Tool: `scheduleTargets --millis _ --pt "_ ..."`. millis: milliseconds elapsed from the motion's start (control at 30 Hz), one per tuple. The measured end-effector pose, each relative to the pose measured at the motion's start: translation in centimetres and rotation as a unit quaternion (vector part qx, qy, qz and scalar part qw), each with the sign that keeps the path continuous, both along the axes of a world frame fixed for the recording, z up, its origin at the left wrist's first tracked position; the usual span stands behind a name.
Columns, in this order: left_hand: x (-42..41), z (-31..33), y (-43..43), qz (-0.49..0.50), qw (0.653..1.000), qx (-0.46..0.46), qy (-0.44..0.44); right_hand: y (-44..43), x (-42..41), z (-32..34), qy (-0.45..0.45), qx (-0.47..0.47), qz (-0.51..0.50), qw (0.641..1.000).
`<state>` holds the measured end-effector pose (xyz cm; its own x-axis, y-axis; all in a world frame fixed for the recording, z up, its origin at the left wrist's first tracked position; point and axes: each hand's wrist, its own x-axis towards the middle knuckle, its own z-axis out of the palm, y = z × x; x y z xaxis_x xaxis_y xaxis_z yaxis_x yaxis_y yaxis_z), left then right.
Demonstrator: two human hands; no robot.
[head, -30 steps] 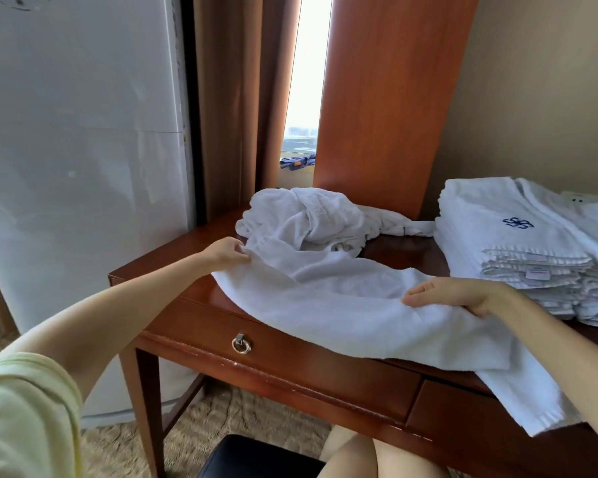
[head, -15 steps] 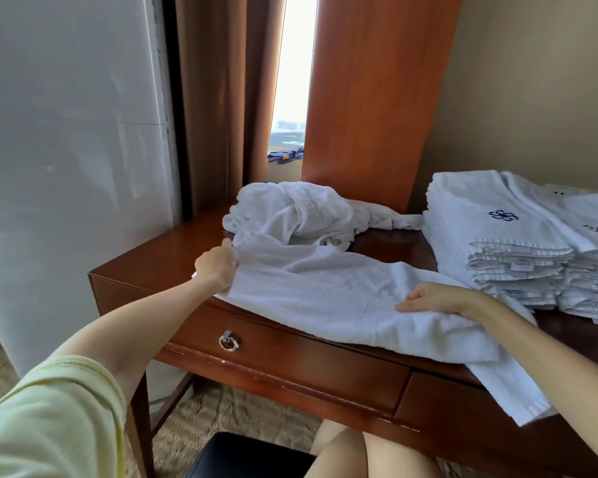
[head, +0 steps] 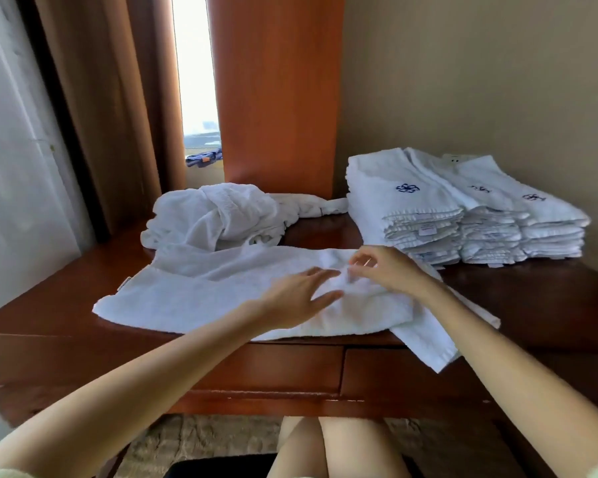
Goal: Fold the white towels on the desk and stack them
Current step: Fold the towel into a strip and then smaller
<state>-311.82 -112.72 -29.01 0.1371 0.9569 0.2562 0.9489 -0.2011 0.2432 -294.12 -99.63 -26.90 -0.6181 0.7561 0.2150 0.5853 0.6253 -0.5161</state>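
A white towel [head: 201, 291] lies spread along the front of the wooden desk [head: 49, 305], and its right end hangs over the desk's front edge. My left hand [head: 297, 294] lies flat on the towel's middle with the fingers straight. My right hand [head: 384, 267] hovers just right of it, fingers curled, pinching a fold of the same towel. A crumpled heap of white towels [head: 214, 215] sits behind, at the back left. At the back right stand stacks of folded white towels [head: 463, 215] with blue embroidered marks.
A tall wooden panel [head: 277, 91] rises behind the desk, with brown curtains [head: 111, 98] and a bright window gap to its left. The beige wall closes the right side. Two drawers [head: 263, 367] front the desk. My knees and a dark stool [head: 221, 467] are below.
My left hand let go of the towel's left end and moved right to its middle. My right hand rose from flat on the towel to pinching a fold. The view shifted closer.
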Motion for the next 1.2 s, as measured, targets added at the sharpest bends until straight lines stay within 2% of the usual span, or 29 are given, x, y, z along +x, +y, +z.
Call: scheduleTargets --millis 100,167,233,333,467,600,733,800,900,1000,1200 --pt "5.8 -1.5 2.3 0.001 0.999 -0.038 -0.025 -1.4 5.7 0.2 0.069 0.069 -0.146 0.984" --pt "8.3 -2.5 3.4 0.020 0.998 -0.046 -0.041 -2.8 9.3 -0.8 0.021 0.048 -0.237 0.970" --pt "9.6 -3.4 4.1 0.050 0.997 -0.031 -0.044 -4.3 11.6 -2.5 -0.075 0.018 -0.281 0.957" --pt "9.6 -4.3 4.7 0.081 0.994 -0.007 -0.071 -5.8 12.3 -4.8 -0.125 0.010 -0.269 0.955" --pt "8.6 -4.8 4.8 0.083 0.990 -0.015 -0.110 -5.4 12.1 -5.7 -0.062 0.021 -0.214 0.975" --pt "8.2 -5.1 4.4 0.055 0.985 0.043 -0.155 -3.3 15.3 -5.0 0.018 -0.029 -0.223 0.974" --pt "8.3 -4.9 3.7 0.017 0.989 0.105 -0.106 -1.4 21.4 -3.0 0.114 -0.012 -0.275 0.955" --pt "8.2 -4.8 3.7 0.008 0.993 0.084 -0.081 -1.2 23.8 -2.3 0.151 -0.029 -0.209 0.966" --pt "8.1 -4.6 4.2 0.027 0.999 0.004 -0.045 -1.7 25.9 -2.5 0.119 -0.115 -0.113 0.980" --pt "8.2 -3.8 5.2 0.042 0.998 -0.025 -0.046 -2.3 26.4 -3.0 0.100 -0.225 -0.081 0.966" --pt "8.0 -2.6 7.7 0.072 0.997 -0.038 0.011 -1.4 24.8 -3.9 0.310 -0.200 -0.136 0.919"
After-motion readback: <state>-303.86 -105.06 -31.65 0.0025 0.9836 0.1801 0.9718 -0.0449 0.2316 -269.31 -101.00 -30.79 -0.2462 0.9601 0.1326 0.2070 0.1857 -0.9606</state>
